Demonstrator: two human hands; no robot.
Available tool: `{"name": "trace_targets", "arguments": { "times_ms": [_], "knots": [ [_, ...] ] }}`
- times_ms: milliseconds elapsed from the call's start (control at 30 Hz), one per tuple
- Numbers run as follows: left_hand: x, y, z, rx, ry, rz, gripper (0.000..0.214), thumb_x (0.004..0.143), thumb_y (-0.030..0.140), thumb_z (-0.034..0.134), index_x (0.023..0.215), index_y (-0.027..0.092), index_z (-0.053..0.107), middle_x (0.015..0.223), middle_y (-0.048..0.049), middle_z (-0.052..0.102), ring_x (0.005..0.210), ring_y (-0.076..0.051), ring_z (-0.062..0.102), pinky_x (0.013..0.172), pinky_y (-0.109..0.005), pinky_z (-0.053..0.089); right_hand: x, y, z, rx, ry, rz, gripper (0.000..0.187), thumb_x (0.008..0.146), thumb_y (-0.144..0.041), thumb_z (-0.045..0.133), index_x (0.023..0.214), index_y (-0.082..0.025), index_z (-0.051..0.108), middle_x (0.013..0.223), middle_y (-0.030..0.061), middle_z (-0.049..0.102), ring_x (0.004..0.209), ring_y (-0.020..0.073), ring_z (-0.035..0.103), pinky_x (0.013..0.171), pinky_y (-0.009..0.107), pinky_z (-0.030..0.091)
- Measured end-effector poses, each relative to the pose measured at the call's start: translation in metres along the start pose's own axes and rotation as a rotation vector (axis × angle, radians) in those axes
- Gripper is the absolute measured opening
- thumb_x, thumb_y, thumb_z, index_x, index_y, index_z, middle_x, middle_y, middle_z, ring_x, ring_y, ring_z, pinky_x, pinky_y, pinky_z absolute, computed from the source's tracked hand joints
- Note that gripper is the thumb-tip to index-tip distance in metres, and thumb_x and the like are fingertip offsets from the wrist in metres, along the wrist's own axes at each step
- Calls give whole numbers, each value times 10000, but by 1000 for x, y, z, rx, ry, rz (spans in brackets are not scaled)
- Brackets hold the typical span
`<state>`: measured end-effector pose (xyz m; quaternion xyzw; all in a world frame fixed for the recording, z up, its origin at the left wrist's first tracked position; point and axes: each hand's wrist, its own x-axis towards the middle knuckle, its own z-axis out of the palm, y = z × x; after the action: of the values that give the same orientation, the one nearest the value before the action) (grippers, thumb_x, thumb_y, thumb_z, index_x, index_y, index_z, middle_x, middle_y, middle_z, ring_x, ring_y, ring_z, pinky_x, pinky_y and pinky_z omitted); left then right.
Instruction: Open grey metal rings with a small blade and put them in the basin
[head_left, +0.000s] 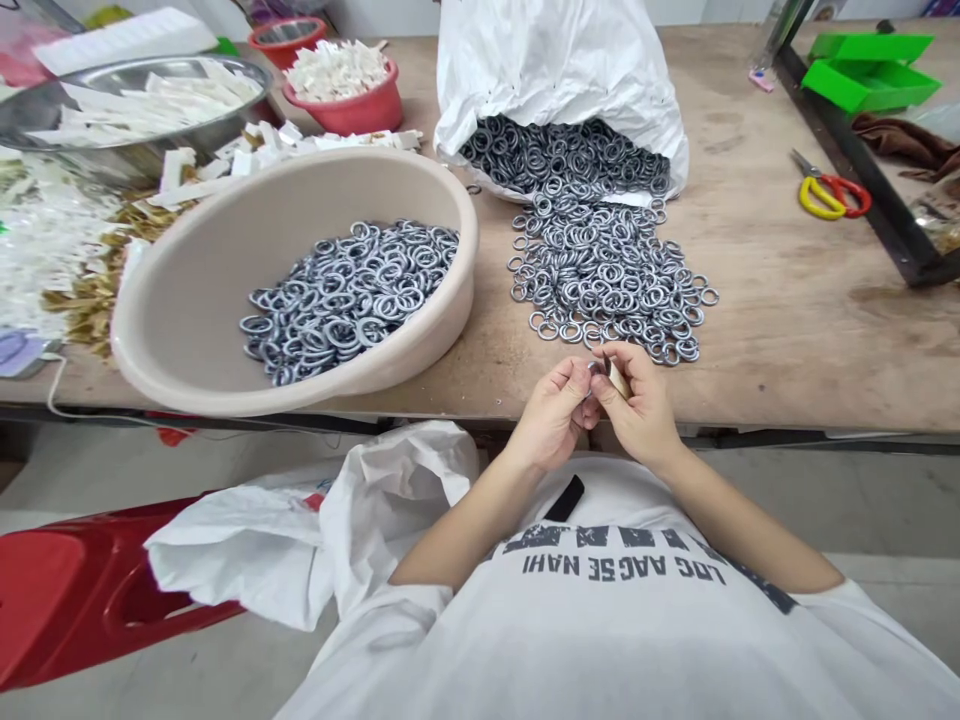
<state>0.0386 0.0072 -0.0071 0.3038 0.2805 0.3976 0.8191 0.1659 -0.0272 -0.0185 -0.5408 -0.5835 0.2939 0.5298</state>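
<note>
- Steel ring (596, 369): small, stiff, light, between both hands; take it by the rim.
- Left hand (553, 415) seems to pinch it.
- Right hand (637, 405) pinches a tan sliver (618, 380).
- Loose rings (607, 270) lie ahead of the hands.

My white T-shirt (600, 650) bears dark block lettering, the metal rings (349, 300) in the beige basin (180, 320) shine silver and blue-grey, and across the table (787, 300) lie yellow-and-red scissors (832, 197) and a bright green tray (870, 75).
</note>
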Motion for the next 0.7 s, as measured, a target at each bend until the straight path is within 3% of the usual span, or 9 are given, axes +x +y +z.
{"name": "trace_targets", "arguments": {
  "times_ms": [133,300,433,600,700],
  "knots": [
    [-1,3,-2,-41,-21,-42,434,763,457,795,758,172,468,623,70,449,449,-16,318,404,-125,287,-3,-4,-9,16,18,-38,283,938,-447,592,1130,-242,564,943,33,614,807,177,575,721,319,463],
    [-4,2,1,-65,39,-16,406,790,443,773,769,172,472,648,67,485,416,-3,291,366,-118,256,-8,-12,-20,-238,-113,-188,190,981,-382,528,918,-207,570,744,-8,566,651,128,507,623,276,362],
    [-5,1,4,-70,72,3,406,773,445,787,785,168,490,687,63,512,411,2,299,354,-127,265,-9,-22,-20,-395,-142,-267,248,974,-370,543,800,-193,553,713,-7,562,634,115,490,613,269,326],
    [-7,-2,3,-85,66,13,380,793,407,776,788,179,472,686,68,498,412,-3,286,354,-129,259,-7,-20,-21,-449,-164,-261,330,977,-410,524,728,-193,521,669,-13,535,607,113,469,598,268,304],
    [-14,-1,3,-45,-36,-34,375,801,393,773,775,184,462,616,75,449,419,-16,276,367,-122,261,3,-9,-30,-406,-117,-115,382,1008,-456,443,734,-201,519,642,-20,520,602,120,482,594,261,313]
  ]
}}
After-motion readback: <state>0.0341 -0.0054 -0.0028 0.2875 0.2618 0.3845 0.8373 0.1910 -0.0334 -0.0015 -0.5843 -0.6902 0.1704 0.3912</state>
